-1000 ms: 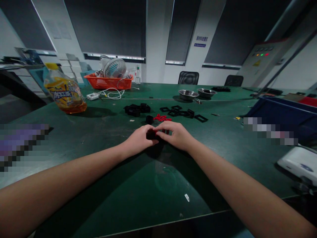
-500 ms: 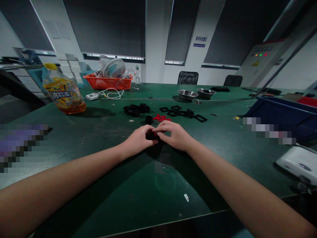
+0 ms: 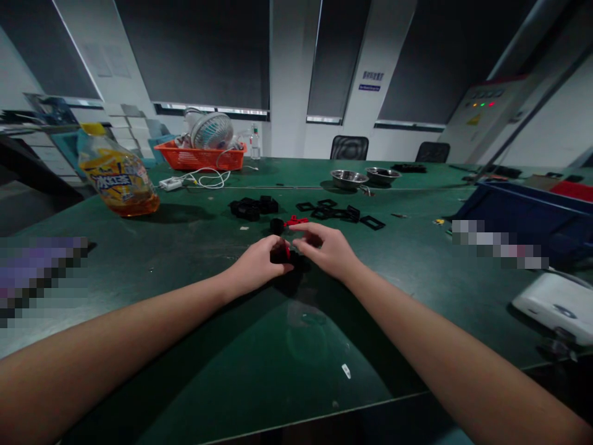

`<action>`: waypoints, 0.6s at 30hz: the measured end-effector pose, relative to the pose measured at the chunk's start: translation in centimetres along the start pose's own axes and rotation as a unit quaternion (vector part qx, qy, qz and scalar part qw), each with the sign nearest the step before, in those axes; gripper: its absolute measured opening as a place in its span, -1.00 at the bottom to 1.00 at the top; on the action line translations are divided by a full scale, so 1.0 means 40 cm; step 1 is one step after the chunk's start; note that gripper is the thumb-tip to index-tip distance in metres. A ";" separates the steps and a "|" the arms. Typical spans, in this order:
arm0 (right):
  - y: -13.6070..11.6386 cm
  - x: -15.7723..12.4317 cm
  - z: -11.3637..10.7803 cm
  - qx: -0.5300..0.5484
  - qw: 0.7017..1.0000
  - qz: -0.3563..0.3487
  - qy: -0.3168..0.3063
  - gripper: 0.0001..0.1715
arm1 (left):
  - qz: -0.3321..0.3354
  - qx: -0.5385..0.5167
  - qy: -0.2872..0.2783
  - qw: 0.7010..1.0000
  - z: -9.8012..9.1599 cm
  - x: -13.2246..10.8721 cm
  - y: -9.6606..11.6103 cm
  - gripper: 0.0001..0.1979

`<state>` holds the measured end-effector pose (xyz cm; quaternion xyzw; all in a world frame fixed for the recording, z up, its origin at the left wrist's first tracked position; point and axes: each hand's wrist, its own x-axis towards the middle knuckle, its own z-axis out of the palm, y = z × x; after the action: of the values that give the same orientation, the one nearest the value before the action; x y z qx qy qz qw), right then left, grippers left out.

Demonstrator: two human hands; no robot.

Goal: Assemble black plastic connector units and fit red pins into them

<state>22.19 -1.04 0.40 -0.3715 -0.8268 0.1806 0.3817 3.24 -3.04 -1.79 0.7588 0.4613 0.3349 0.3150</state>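
Both my hands meet on the green table (image 3: 296, 346) near its middle. My left hand (image 3: 257, 266) is curled around a small black plastic part (image 3: 279, 252) with a bit of red showing on its right side. My right hand (image 3: 324, 250) pinches at that same part from the right, fingers bent. Just beyond lie a small black cylinder (image 3: 277, 225), a few red pieces (image 3: 296, 220), a heap of black blocks (image 3: 252, 207) and several flat black frames (image 3: 340, 213).
A tilted bottle of orange drink (image 3: 115, 179) stands at the left. At the back sit an orange basket (image 3: 201, 156) with a fan, a white power strip (image 3: 170, 183) and two steel bowls (image 3: 364, 178). A blue bin (image 3: 532, 210) and a white device (image 3: 553, 306) are at the right.
My hands stayed together on the black part; the right fingers shifted a little and a red bit now shows at the part. The view tilted slightly.
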 end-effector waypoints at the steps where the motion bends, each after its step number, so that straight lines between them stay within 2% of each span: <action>1: 0.004 0.000 0.002 -0.009 0.999 0.034 0.031 -0.76 | -0.002 -0.003 0.004 1.000 0.000 -0.001 0.003 -0.63; 2: 0.008 0.001 0.003 -0.026 0.996 0.064 0.051 -0.72 | -0.001 -0.004 0.008 1.000 0.000 -0.002 0.005 -0.64; 3: 0.012 0.002 0.005 -0.048 0.993 0.087 0.061 -0.60 | 0.000 -0.004 0.011 1.000 -0.001 -0.003 0.009 -0.65; 4: 0.016 0.003 0.007 -0.071 0.990 0.104 0.059 -0.49 | -0.001 0.000 0.014 1.000 -0.001 -0.004 0.012 -0.65; 6: 0.021 0.007 0.010 -0.097 0.987 0.125 0.036 -0.39 | -0.009 0.014 0.016 1.000 -0.002 -0.006 0.018 -0.64; 9: 0.024 0.014 0.015 -0.118 0.984 0.133 0.016 -0.41 | -0.015 0.025 0.017 0.999 -0.003 -0.008 0.022 -0.63; 18: 0.019 0.016 0.017 -0.169 0.978 0.119 0.017 -0.43 | -0.006 0.026 0.019 0.999 -0.004 -0.007 0.019 -0.66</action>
<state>21.76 -0.07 -0.19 -0.5296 -0.7887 0.0758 0.3028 3.38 -3.53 -1.16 0.7576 0.4804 0.3350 0.2882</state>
